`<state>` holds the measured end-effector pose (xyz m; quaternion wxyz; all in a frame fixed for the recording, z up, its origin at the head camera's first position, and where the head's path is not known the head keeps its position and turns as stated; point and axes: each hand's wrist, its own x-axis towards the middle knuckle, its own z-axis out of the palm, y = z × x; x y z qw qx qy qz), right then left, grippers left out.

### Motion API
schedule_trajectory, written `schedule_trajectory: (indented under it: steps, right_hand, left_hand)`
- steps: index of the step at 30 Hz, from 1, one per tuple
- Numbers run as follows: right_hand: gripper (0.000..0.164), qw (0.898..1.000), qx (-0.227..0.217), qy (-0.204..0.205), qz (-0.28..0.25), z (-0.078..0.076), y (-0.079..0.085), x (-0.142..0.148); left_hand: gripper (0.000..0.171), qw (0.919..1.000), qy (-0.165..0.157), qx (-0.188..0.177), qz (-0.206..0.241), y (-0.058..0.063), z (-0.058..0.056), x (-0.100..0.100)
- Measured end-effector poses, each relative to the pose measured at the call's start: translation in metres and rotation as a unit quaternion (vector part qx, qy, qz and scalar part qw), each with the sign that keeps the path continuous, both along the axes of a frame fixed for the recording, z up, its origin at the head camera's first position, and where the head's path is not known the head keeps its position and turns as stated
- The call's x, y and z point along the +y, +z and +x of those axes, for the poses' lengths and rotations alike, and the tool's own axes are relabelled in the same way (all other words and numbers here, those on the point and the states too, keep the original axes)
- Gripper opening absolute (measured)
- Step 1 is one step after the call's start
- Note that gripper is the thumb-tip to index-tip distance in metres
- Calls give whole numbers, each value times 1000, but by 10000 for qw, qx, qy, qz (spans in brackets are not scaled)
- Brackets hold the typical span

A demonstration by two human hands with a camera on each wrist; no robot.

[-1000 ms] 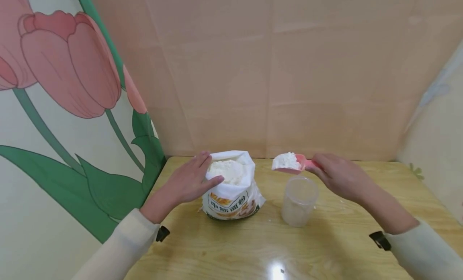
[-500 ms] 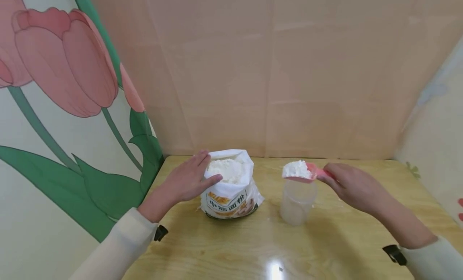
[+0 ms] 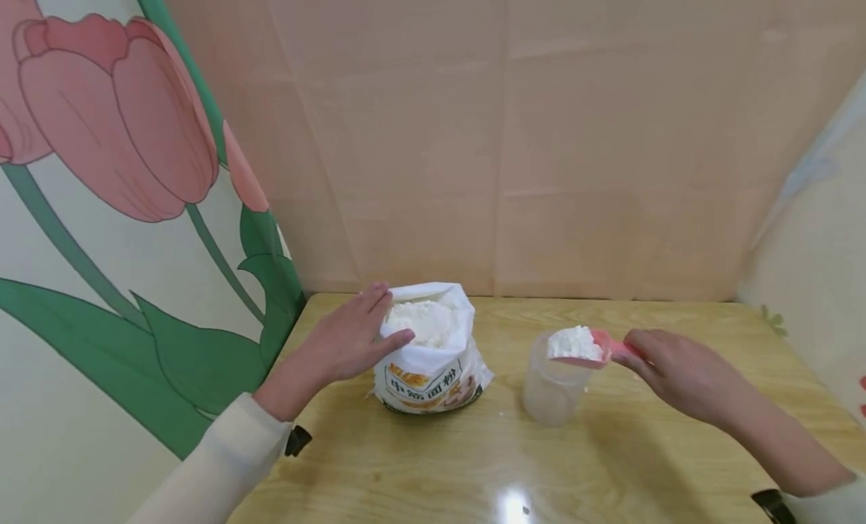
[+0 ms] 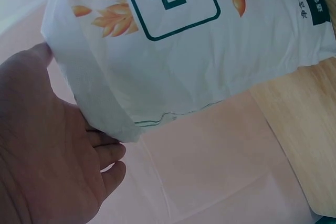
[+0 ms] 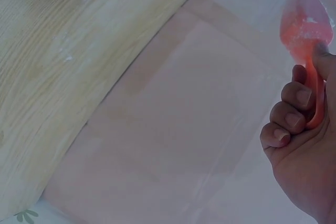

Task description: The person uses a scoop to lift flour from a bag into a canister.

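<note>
My left hand (image 3: 356, 336) rests on the rim of an upright, open bag of flour (image 3: 426, 385), its thumb and fingers spread along the left side. White flour (image 3: 422, 321) fills the bag's mouth. In the left wrist view, the hand (image 4: 52, 135) touches the bag's folded edge (image 4: 100, 93). My right hand (image 3: 690, 374) grips the handle of a pink scoop (image 3: 601, 346) heaped with flour. That scoop is over the mouth of a clear plastic jar (image 3: 553, 395) and hides part of its rim. In the right wrist view, fingers curl round the scoop's handle (image 5: 314, 95).
A wooden table (image 3: 433, 464) bears the bag and jar. White specks of flour (image 5: 65, 51) lie on it in the right wrist view. A plain pinkish sheet (image 3: 501, 133) closes off the back, and a tulip-painted wall (image 3: 101, 246) stands at the left.
My right hand has moved the loaded scoop right and down, nearer to the jar's mouth, with flour still heaped on it. My left hand has stayed on the bag's rim.
</note>
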<state>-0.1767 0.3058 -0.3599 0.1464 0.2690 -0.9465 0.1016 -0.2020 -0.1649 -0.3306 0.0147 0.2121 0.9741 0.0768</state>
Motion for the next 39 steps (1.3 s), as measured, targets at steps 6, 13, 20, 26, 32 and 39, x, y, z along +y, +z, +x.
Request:
schedule_trajectory:
  steps: [6,13,20,26,32,39]
  right_hand:
    - [20,10000,60,-67,29,3,-1,5]
    - [20,9993,280,152,195,3,1,8]
    - [24,9971,408,461,437,-1,8,11]
    - [26,9954,466,578,603,-5,14,8]
    - [29,9960,169,431,758,-6,23,3]
    - [30,9934,-344,298,1054,-9,32,-3]
  left_hand:
    - [95,9999,-52,97,-24,2,0,1]
    - [95,10000,-38,73,-3,2,2,3]
    - [96,10000,-31,62,-14,2,1,4]
    - [98,10000,-9,31,-26,1,0,5]
    - [97,10000,5,-59,-39,2,0,5]
    - [95,10000,-21,-76,-10,2,-1,5]
